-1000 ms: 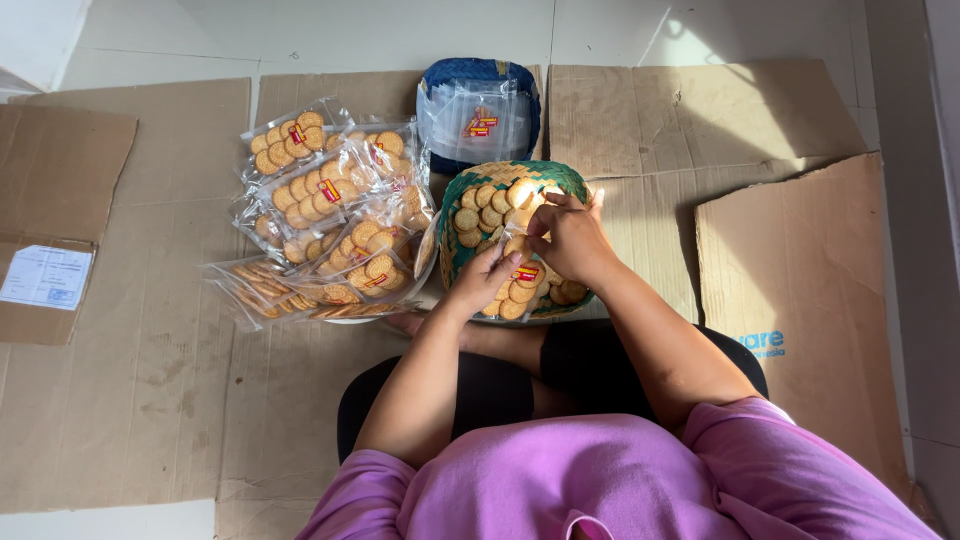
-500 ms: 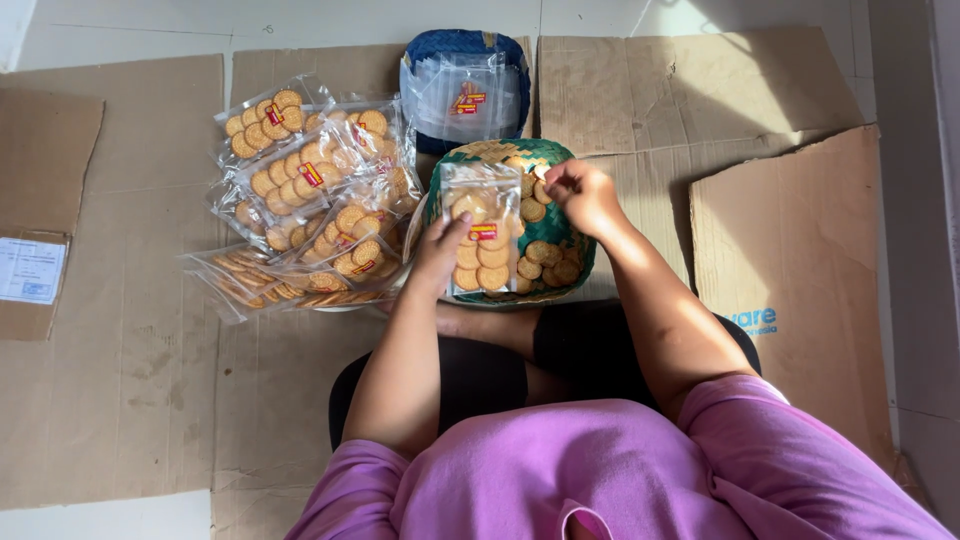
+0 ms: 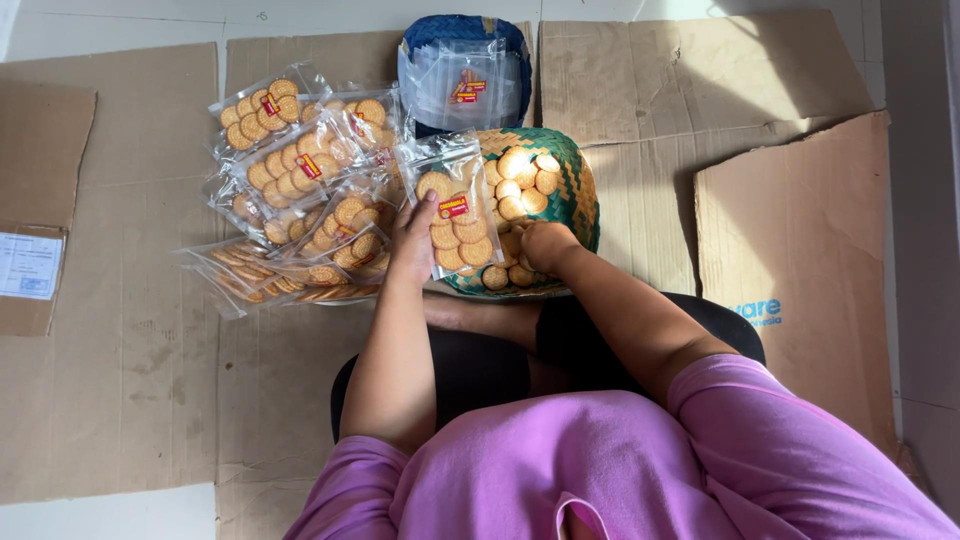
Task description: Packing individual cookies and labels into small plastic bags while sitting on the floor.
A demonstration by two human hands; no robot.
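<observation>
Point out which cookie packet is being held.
The packet over the green woven basket, gripped by the left hand; the other packets lie piled on cardboard.

Woven baskets: two are seen, a green one (image 3: 580, 190) at centre and a blue one (image 3: 465, 30) at upper centre.
Hands: two are shown, left (image 3: 413, 240) and right (image 3: 548, 245).
Filled biscuit packets (image 3: 300, 170): a left-of-centre pile; the number cannot be told.
Cardboard sheets (image 3: 700, 70): several are laid out.
</observation>
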